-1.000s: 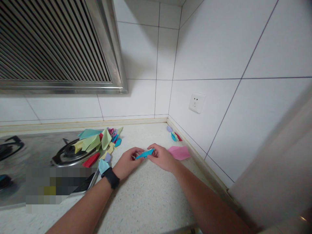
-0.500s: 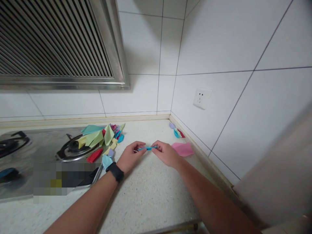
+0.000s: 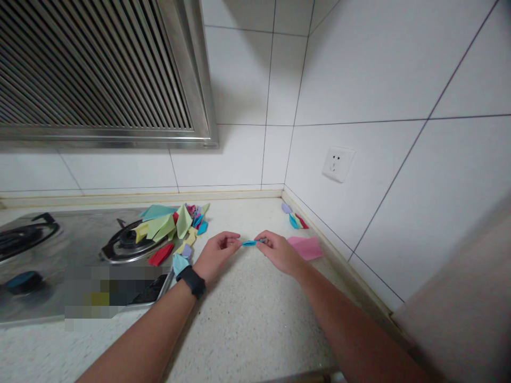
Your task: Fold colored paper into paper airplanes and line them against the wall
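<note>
A narrow strip of folded blue paper [image 3: 249, 243] is held level just above the counter. My left hand [image 3: 217, 254], with a black watch on its wrist, pinches the strip's left end between thumb and fingers. At the other end my right hand [image 3: 278, 253] grips it, and the fingers cover that part. Just right of the right hand lies a pink paper piece [image 3: 306, 248]. Close to my left wrist are a light blue folded paper [image 3: 180, 264] and a small lilac one [image 3: 187, 251].
Green folded papers [image 3: 162, 227] and other coloured pieces are heaped over the right burner of the gas stove [image 3: 85, 218]. A red folded paper [image 3: 161, 255] lies in front. Small folded pieces [image 3: 296, 221] sit by the right wall, below a socket [image 3: 338, 164]. A range hood [image 3: 207, 106] overhangs the left.
The blue paper has turned from a slant to nearly level and shows a thinner edge. My left fingers have shifted out toward its left end. The whole view has swung slightly left.
</note>
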Tool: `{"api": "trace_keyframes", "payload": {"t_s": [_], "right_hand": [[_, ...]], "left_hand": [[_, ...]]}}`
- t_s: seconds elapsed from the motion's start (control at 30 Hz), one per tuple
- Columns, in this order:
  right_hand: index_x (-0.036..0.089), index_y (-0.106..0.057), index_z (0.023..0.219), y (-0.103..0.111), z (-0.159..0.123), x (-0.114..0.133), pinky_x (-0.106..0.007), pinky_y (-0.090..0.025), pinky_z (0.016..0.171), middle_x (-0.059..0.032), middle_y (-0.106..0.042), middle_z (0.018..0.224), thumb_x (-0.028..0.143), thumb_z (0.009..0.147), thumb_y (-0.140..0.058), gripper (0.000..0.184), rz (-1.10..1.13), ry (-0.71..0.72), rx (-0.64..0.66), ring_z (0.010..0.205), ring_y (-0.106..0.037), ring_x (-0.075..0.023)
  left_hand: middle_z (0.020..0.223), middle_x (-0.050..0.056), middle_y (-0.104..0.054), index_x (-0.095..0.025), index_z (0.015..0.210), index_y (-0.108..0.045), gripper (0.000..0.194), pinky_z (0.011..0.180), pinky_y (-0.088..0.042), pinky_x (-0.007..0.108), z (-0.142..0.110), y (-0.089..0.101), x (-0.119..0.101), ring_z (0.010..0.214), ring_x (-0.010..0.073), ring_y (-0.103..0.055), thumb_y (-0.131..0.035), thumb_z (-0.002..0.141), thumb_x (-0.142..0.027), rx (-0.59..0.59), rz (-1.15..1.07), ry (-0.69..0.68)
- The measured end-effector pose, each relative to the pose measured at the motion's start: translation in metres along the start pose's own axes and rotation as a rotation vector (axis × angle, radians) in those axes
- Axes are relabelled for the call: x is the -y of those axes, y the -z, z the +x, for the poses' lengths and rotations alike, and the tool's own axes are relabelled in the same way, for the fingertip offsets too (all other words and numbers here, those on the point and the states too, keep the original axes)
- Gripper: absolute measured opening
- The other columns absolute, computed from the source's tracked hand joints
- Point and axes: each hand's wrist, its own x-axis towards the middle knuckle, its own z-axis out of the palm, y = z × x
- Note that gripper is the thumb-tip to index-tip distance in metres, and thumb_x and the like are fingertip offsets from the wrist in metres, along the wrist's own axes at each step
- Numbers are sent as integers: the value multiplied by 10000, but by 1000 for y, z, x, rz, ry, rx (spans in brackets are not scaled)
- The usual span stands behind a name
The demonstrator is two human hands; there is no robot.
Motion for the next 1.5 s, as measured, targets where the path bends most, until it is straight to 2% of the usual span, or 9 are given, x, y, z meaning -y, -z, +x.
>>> {"api": "trace_keyframes", "payload": {"t_s": [0.27, 0.5, 0.7, 0.8, 0.9, 1.2, 1.5], "right_hand": [[191, -624, 940, 1, 0, -1, -198, -237, 436, 52, -470, 570, 353, 840, -556, 203, -7, 8, 15, 484, -406, -80], [195, -647, 941, 1, -2, -2, -200, -232, 437, 41, -502, 578, 348, 835, -572, 200, -31, 8, 41, 480, -403, -77], [200, -634, 941, 4, -3, 0, -200, -270, 466, 30, -551, 632, 318, 828, -580, 172, -108, 57, -40, 517, -444, -83], [212, -636, 925, 6, -4, 2, -204, -296, 502, 17, -599, 705, 280, 787, -622, 154, -201, 96, -82, 560, -471, -90], [223, -638, 926, 8, -5, 4, -209, -325, 543, 12, -622, 752, 252, 766, -640, 163, -250, 141, -84, 615, -503, -104], [225, -639, 1020, 15, -7, 5, -220, -357, 574, 9, -620, 758, 253, 825, -588, 204, -224, 168, -79, 616, -507, -103], [212, -651, 928, 18, 1, -12, -225, -363, 570, -1, -641, 746, 236, 837, -563, 128, -238, 152, -141, 613, -527, -109]], "left_hand": [[793, 21, -634, -132, 984, -635, 347, 723, -430, 259, 1, 0, 0, 733, 127, -575, -704, 740, -369, 12, -24, -15], [846, 37, -638, -139, 1042, -629, 396, 679, -430, 243, 2, 2, 2, 752, 135, -571, -700, 745, -392, 4, -12, -29], [855, 60, -640, -138, 1027, -637, 408, 606, -430, 231, 0, -1, 6, 695, 128, -563, -641, 779, -462, 20, -56, 112], [787, 41, -633, -135, 1020, -634, 391, 557, -396, 212, 0, -4, 8, 615, 103, -529, -626, 791, -452, 30, -80, 144], [688, 11, -602, -128, 1009, -633, 379, 538, -383, 209, 1, -4, 9, 571, 98, -504, -647, 772, -423, 8, -52, 125], [688, 5, -585, -126, 969, -614, 328, 548, -419, 227, 4, -3, 10, 591, 115, -524, -650, 761, -377, -21, -52, 58], [706, 8, -582, -159, 952, -619, 270, 560, -462, 236, 6, 1, 16, 632, 133, -545, -606, 806, -386, -37, 56, -41]]}}
